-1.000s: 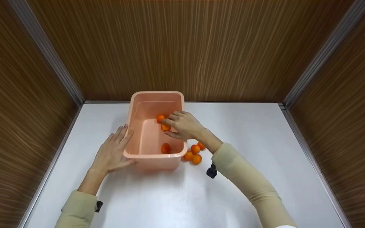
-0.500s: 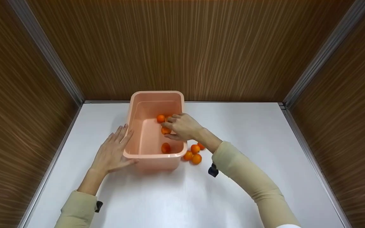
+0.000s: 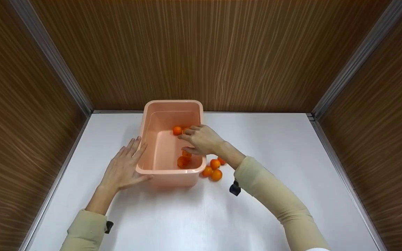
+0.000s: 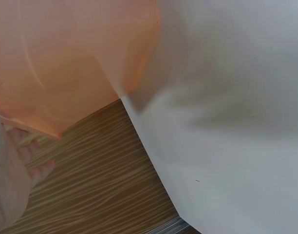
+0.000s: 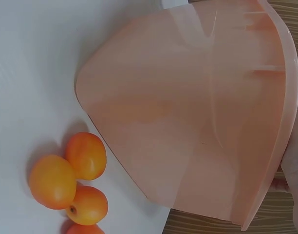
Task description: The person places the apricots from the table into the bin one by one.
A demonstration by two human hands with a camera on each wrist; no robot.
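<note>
1. Our left hand (image 3: 122,169) lies flat on the bench (image 3: 274,146), fingers straight and relaxed, pressed against the left wall of the pink tub (image 3: 162,174) near its front corner. It grasps nothing; we judge it is there to brace the tub so it does not slide.

2. The tub stands upright on the bench, its far end close to the wooden back wall (image 3: 201,52). Inside it we count two small orange fruits (image 3: 183,158) near the front right corner and another (image 3: 177,130) further back, with one more half hidden behind our fingers.

3. Our right hand (image 3: 202,140) hangs over the right rim of the tub, above the inside. The fingers are loosely bent and hold nothing, so the hand is released; the fruit just below it lies free on the tub floor.

4. Right of the tub's front corner, a cluster of orange fruits (image 3: 214,169) lies on the bench, touching one another and just beside the tub wall; the right wrist view shows them (image 5: 71,180) close against its curved corner.

5. The tub's right wall stands between that cluster and the inside, and our right forearm crosses above the cluster.
</note>
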